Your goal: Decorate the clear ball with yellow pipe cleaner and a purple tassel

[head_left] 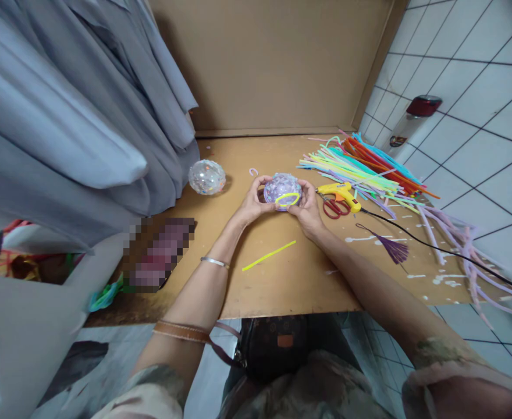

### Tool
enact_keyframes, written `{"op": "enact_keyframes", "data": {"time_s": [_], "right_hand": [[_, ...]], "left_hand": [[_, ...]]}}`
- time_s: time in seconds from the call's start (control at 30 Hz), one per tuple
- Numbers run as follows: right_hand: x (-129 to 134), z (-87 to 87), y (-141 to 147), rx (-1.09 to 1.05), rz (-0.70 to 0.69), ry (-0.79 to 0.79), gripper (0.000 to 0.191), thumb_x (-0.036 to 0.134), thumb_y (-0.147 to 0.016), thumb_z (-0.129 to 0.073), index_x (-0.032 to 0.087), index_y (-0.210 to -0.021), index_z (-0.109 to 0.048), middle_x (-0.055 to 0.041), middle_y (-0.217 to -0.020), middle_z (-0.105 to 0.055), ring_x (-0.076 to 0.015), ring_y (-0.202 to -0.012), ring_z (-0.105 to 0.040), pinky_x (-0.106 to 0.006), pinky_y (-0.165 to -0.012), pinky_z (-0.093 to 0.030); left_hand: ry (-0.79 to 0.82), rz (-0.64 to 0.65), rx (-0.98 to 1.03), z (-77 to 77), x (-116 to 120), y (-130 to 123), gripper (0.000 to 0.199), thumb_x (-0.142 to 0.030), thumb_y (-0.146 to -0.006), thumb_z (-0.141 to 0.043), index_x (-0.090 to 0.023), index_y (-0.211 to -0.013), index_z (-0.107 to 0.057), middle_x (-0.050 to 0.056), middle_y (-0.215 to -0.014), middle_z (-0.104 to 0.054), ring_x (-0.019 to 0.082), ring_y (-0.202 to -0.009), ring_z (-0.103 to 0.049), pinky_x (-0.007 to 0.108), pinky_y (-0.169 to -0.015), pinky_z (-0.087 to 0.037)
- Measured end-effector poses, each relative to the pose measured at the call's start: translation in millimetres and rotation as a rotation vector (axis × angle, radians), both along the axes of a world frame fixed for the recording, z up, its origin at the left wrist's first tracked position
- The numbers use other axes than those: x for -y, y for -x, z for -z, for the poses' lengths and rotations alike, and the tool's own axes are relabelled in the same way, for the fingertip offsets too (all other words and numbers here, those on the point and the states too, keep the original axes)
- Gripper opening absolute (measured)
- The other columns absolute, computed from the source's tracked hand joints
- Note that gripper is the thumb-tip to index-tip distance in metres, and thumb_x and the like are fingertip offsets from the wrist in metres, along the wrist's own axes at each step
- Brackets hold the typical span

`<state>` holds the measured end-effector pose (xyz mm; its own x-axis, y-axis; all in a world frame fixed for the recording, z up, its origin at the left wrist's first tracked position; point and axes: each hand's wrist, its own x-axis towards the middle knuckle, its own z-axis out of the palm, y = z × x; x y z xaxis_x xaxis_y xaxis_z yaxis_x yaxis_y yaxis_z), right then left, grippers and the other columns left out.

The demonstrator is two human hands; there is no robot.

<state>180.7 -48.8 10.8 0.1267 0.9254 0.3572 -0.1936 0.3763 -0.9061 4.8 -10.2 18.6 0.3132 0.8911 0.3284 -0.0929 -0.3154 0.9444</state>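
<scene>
A round purple ball [277, 186] is held over the middle of the table between my two hands. My left hand [256, 201] is wrapped round its left side and my right hand [307, 205] round its right side. On the ball's near face lies a bent yellow loop [287, 199], with both thumbs close beneath it. A straight yellow strip [269, 256] rests on the table nearer to me. Off to the left sits a clear ball with coloured specks [207, 177]. Just right of my right hand are a yellow glue gun [341, 192] and red-handled scissors [335, 208].
Bundles of coloured pipe cleaners [365, 166] spread over the back right of the brown table [295, 291]. A purple tassel [393, 249] and a black cord lie at the right. Grey cloth [151, 116] hangs at the left, near a pixelated object [162, 253].
</scene>
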Motion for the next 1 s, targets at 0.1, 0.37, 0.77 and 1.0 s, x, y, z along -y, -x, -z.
{"op": "enact_keyframes", "data": {"time_s": [0.1,0.37,0.77,1.0], "right_hand": [[-0.9,1.2,-0.9,0.011,0.001,-0.002,0.075,0.022,-0.053,-0.079,0.029,-0.120,-0.046,-0.0069,-0.136,-0.057,-0.0287,-0.132,-0.054,-0.045,-0.113,-0.046],[-2.4,2.3,-1.0,-0.020,-0.010,0.000,0.075,0.019,-0.051,-0.076,0.030,-0.119,-0.046,-0.0066,-0.139,-0.056,-0.0279,-0.134,-0.053,-0.045,-0.117,-0.043],[-5.0,-7.8,-10.7,-0.054,-0.042,0.066,0.056,0.025,-0.056,-0.070,0.029,-0.110,-0.054,-0.0042,-0.125,-0.064,-0.0272,-0.125,-0.057,-0.046,-0.111,-0.047],[-9.1,-6.3,-15.7,-0.089,-0.046,0.106,0.044,0.031,-0.058,-0.075,0.028,-0.099,-0.060,-0.0008,-0.108,-0.068,-0.0227,-0.109,-0.061,-0.041,-0.105,-0.049]], "left_hand": [[-0.008,-0.004,-0.006,1.0,-0.5,0.4,0.087,-0.034,-0.048,-0.095,-0.025,-0.123,-0.051,0.005,-0.124,-0.059,0.020,-0.103,-0.063,0.033,-0.090,-0.054],[-0.027,-0.015,-0.013,3.3,-3.1,0.3,0.087,-0.036,-0.048,-0.095,-0.025,-0.123,-0.052,0.006,-0.127,-0.058,0.021,-0.105,-0.063,0.032,-0.089,-0.054],[0.027,-0.030,-0.028,0.0,-2.2,4.6,0.086,-0.035,-0.048,-0.094,-0.028,-0.123,-0.052,0.006,-0.137,-0.054,0.018,-0.100,-0.063,0.033,-0.091,-0.054],[0.058,-0.036,-0.005,-2.8,-2.5,8.2,0.085,-0.035,-0.046,-0.092,-0.027,-0.123,-0.057,0.007,-0.139,-0.057,0.022,-0.104,-0.064,0.035,-0.091,-0.054]]}}
